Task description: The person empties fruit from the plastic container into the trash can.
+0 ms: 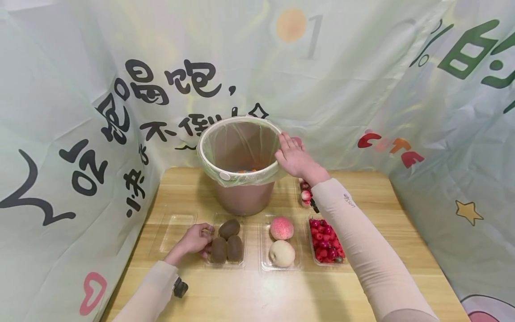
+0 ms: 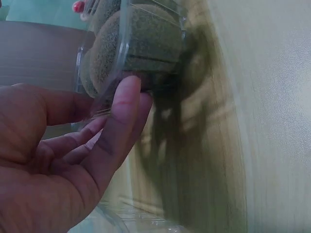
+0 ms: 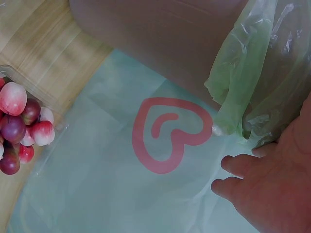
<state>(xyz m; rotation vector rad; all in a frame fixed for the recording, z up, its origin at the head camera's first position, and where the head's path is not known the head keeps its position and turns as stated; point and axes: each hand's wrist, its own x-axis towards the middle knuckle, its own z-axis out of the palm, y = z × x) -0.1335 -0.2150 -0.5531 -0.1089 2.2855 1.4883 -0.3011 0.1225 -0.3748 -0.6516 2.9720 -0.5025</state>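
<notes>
My left hand [image 1: 196, 239] holds the left edge of a clear plastic box [image 1: 210, 264] of brown kiwis [image 1: 234, 248]. In the left wrist view, the thumb and fingers [image 2: 127, 99] meet the box wall, with the fuzzy kiwis [image 2: 150, 39] behind it. My right hand [image 1: 294, 156] rests on the right side of the white rim [image 1: 206, 154] of a brownish bin [image 1: 243, 197]. Its fingers look straight, lying beside the green bag [image 3: 243, 73] that lines the bin. Small orange bits [image 1: 254, 169] show at the bottom, too partly hidden to identify.
Right of the kiwis stands a clear box with two peaches [image 1: 282, 253], then one of red berries [image 1: 326, 241]. Grapes [image 1: 306, 195] lie partly behind my right sleeve. A clear empty-looking tray [image 1: 173, 230] is at the left. Printed cloth [image 1: 342, 89] encloses the wooden table [image 1: 257, 295].
</notes>
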